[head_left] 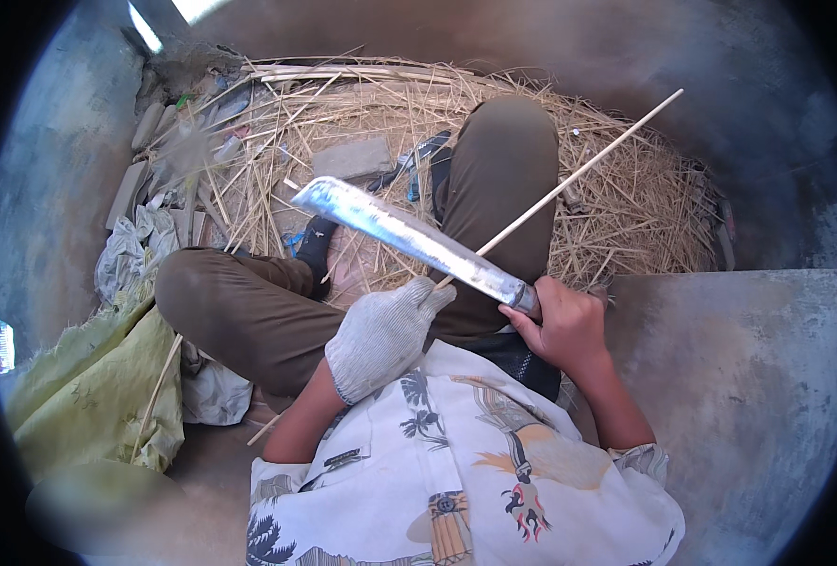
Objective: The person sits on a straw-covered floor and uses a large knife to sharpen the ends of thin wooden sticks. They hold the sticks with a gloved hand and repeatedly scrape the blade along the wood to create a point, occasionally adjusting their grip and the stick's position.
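My left hand [383,335], in a white knitted glove, is closed round a long thin bamboo stick [583,168]. The stick slants from the upper right, through the glove and under my left forearm; its other end shows beyond that arm at the lower left. My bare right hand [566,324] grips the handle of a broad, shiny machete [404,236]. Its blade points up and left over my lap and crosses the stick just beyond the gloved fingers. Whether the edge touches the stick I cannot tell.
Pale shavings and split strips [626,217] cover the floor ahead. A flat brick [352,158] lies among them, near dark footwear [428,160]. A yellow-green woven sack [98,387] and a whitish plastic bag [135,250] sit at left. A grey slab [729,368] is at right; walls stand close.
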The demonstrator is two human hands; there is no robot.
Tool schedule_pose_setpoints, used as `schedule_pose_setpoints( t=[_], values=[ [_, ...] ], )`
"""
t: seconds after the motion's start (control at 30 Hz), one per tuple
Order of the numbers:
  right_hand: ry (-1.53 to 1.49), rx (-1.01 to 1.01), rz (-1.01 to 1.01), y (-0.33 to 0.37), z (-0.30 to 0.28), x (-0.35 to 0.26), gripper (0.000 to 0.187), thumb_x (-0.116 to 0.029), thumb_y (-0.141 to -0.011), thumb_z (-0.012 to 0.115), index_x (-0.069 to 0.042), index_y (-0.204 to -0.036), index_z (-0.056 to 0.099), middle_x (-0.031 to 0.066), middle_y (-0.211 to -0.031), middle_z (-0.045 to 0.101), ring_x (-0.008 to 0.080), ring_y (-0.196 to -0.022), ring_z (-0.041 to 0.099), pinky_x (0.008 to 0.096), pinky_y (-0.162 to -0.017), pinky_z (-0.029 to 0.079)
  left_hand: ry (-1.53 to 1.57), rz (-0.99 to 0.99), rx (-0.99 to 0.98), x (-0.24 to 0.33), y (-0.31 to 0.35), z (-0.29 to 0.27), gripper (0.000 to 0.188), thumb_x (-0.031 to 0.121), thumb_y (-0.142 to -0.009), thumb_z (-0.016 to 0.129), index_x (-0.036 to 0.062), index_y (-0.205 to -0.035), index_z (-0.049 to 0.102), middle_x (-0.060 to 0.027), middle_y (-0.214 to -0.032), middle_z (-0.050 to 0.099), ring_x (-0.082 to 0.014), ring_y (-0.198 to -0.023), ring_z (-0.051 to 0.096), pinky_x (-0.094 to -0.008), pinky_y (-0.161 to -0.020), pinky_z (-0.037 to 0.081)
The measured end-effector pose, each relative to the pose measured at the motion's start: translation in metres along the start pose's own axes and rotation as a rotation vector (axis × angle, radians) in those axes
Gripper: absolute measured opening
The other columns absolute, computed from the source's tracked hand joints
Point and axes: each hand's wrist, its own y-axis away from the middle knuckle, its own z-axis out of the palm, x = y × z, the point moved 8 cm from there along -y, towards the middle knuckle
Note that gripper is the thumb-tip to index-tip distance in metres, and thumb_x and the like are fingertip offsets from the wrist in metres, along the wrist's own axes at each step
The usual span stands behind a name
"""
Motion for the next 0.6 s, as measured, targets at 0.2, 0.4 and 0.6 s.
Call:
schedule_pose_setpoints(
  t=[0.2,0.4,0.6],
  values=[
    [-0.105,0.037,0.23,0.002,0.012,0.036,0.043,-0.044,-0.091,0.076,-0.006,-0.084,0.059,0.0124,-0.064,0.063,0.0327,-0.053,0.065,0.0422,-0.048,0.05,0.176,-0.2,-0.031,-0.018,-0.018,0.024,0.025,0.013,-0.102,0.057,0.0096,-0.121,0.072,-0.013,-0.099,0.068,-0.0316,-0.081,0.072,-0.0424,-0.068,0.056],
    [-0.018,0.155,0.147,0.014,0.017,0.034,0.042,-0.043,-0.089,0.079,-0.006,-0.084,0.058,0.0127,-0.061,0.061,0.0335,-0.051,0.064,0.0425,-0.047,0.048,0.255,-0.207,0.087,-0.011,-0.018,0.015,0.025,0.027,-0.108,0.054,0.0054,-0.102,0.064,-0.0217,-0.071,0.064,-0.0412,-0.072,0.069,-0.0512,-0.061,0.053],
    [-0.081,0.185,0.215,0.019,0.023,0.046,0.041,-0.04,-0.091,0.077,-0.006,-0.082,0.057,0.0125,-0.058,0.058,0.0333,-0.05,0.063,0.0415,-0.046,0.047,0.263,-0.114,0.092,-0.008,-0.014,0.011,0.022,0.022,-0.108,0.052,0.0068,-0.111,0.067,-0.0189,-0.079,0.064,-0.0395,-0.074,0.069,-0.0496,-0.062,0.053]
  ],
)
